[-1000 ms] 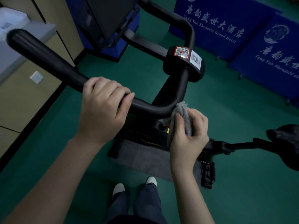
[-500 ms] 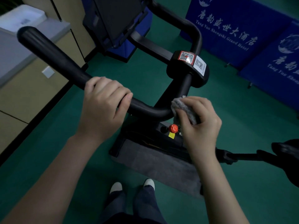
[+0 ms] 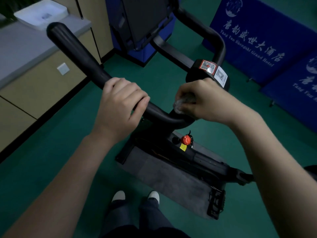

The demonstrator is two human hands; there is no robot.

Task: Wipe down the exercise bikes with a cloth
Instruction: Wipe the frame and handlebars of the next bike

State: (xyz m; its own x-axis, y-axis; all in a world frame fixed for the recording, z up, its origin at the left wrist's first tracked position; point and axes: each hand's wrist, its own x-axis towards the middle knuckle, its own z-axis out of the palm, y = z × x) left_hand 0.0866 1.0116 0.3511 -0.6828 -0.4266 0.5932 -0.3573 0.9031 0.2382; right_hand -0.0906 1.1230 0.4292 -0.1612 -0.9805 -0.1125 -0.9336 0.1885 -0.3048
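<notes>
Right hand point(image 3: 205, 100) is clutching the bunched grey cloth point(image 3: 181, 103), pressing it on the handlebar point(image 3: 77, 52) bend, frame centre. Left hand point(image 3: 120, 103) is gripping the bar, fingers wrapped. Red knob point(image 3: 186, 140) sitting just below. Blue banners point(image 3: 257, 40) standing upper right. White basin point(image 3: 41, 14) upper left, contents unclear.

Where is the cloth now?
Head view, right of centre: the cloth is bunched in the right hand at the handlebar bend, below the QR-code stickers.

1. The handlebar point(image 3: 82, 60) is matt black, smooth and rubbery-looking.
2. The cloth point(image 3: 182, 103) is grey, soft and fuzzy.
3. The knob point(image 3: 186, 140) is glossy red plastic; the stickers point(image 3: 207, 66) shine too.
4. The mat point(image 3: 163, 170) looks like rough grey felt.
5. The floor point(image 3: 51, 152) is smooth, matt green.
</notes>
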